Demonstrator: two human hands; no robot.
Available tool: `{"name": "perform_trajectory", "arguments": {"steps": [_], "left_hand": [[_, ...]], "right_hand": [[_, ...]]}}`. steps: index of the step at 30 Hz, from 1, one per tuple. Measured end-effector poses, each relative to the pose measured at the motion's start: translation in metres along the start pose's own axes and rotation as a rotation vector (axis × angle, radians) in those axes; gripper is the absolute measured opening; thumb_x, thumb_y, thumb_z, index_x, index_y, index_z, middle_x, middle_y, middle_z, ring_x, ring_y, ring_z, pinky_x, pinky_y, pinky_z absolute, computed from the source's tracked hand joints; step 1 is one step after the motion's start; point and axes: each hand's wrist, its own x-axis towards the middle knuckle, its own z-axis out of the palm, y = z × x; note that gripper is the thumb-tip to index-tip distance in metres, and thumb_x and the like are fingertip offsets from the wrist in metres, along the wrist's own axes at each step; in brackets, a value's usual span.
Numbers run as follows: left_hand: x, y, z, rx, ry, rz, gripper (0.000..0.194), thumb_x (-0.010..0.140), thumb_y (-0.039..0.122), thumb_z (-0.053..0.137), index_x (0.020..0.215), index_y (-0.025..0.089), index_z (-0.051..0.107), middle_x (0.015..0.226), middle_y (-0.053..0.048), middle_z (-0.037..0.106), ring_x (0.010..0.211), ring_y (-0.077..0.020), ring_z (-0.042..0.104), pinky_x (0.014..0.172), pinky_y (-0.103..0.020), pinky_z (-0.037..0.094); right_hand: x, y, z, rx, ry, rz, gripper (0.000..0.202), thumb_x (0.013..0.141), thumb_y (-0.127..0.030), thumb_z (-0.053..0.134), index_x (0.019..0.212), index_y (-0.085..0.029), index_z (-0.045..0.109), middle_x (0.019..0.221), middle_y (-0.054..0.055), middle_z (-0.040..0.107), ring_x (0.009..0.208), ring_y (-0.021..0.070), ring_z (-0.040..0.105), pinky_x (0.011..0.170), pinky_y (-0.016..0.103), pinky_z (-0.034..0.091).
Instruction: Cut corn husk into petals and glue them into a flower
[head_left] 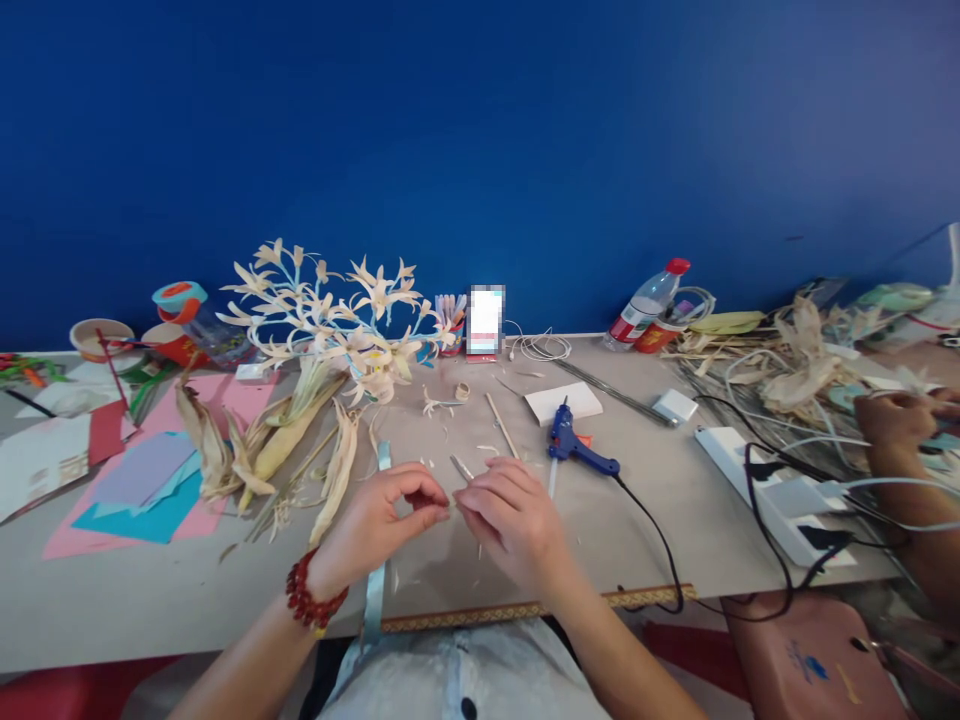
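Observation:
My left hand (381, 520), with red beads at the wrist, is closed in a pinch low over the table. My right hand (517, 520) meets it nearly fingertip to fingertip, its fingers also pressed together. Whatever sits between the fingertips is too small to make out. A slim pale stick-like piece (461, 467) shows just beyond my right fingers; whether they hold it I cannot tell. Scraps of husk lie around, and a pale blue strip (384, 457) runs beneath my left wrist. Right of my hands rests a blue glue gun (570, 440), and a thin wooden stick (501, 425) lies beyond them.
Husk flowers on blue stems (337, 310) stand behind dried corn husks (341, 470). Coloured paper (150, 500) is spread at left. A power strip (772, 500) with cables, a bottle (645, 305) and another person's hand (900, 420) are at right. A lit phone (486, 318) stands by the wall.

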Motion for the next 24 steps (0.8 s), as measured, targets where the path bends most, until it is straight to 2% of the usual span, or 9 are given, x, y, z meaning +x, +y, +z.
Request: {"name": "perform_trajectory", "arguments": {"steps": [6,8,11,16,21,24], "left_hand": [[-0.002,0.002,0.008,0.083,0.033,0.026,0.012,0.088,0.023,0.062,0.077,0.020,0.067,0.076,-0.001,0.063,0.073,-0.0154,0.059,0.068,-0.025,0.043],[-0.003,-0.002,0.011,0.058,0.088,0.023,0.011,0.088,0.023,0.061,0.079,0.020,0.067,0.078,-0.001,0.064,0.075,-0.0159,0.060,0.071,-0.025,0.044],[-0.007,-0.008,0.017,-0.019,0.188,0.015,0.010,0.088,0.025,0.062,0.082,0.020,0.067,0.079,-0.002,0.065,0.076,-0.0163,0.061,0.073,-0.026,0.047],[-0.010,-0.018,0.029,-0.143,0.337,-0.036,0.009,0.087,0.026,0.063,0.085,0.019,0.067,0.082,-0.003,0.067,0.077,-0.0165,0.062,0.072,-0.027,0.049],[-0.012,-0.018,0.042,-0.274,0.467,-0.028,0.005,0.084,0.023,0.067,0.086,0.019,0.070,0.087,-0.004,0.070,0.083,-0.0171,0.064,0.080,-0.028,0.051],[-0.012,-0.014,0.049,-0.518,0.443,-0.040,0.006,0.083,0.025,0.069,0.083,0.019,0.069,0.086,-0.003,0.067,0.077,-0.0156,0.064,0.069,-0.026,0.053]], "right_hand": [[0.000,0.000,0.000,0.022,-0.003,0.032,0.014,0.093,-0.014,0.056,0.093,-0.023,0.067,0.084,0.006,0.073,0.078,0.0207,0.063,0.084,0.040,0.049],[-0.001,-0.001,0.001,0.063,0.000,0.106,0.013,0.093,-0.015,0.056,0.094,-0.022,0.068,0.084,0.007,0.073,0.079,0.0212,0.064,0.079,0.038,0.049],[-0.006,-0.003,0.005,0.150,0.010,0.309,0.009,0.092,-0.020,0.060,0.089,-0.021,0.068,0.079,0.006,0.072,0.074,0.0200,0.064,0.070,0.033,0.048],[-0.012,-0.010,0.014,0.453,-0.018,0.673,0.017,0.089,-0.030,0.063,0.077,-0.019,0.064,0.067,0.002,0.069,0.061,0.0154,0.062,0.056,0.024,0.044],[-0.013,-0.019,0.020,0.733,0.018,0.808,0.026,0.086,-0.040,0.065,0.073,-0.018,0.064,0.066,0.004,0.070,0.062,0.0160,0.063,0.057,0.024,0.046],[-0.013,-0.020,0.027,1.051,0.054,0.890,0.030,0.081,-0.044,0.071,0.070,-0.018,0.064,0.062,0.003,0.070,0.057,0.0147,0.063,0.057,0.025,0.048]]}}
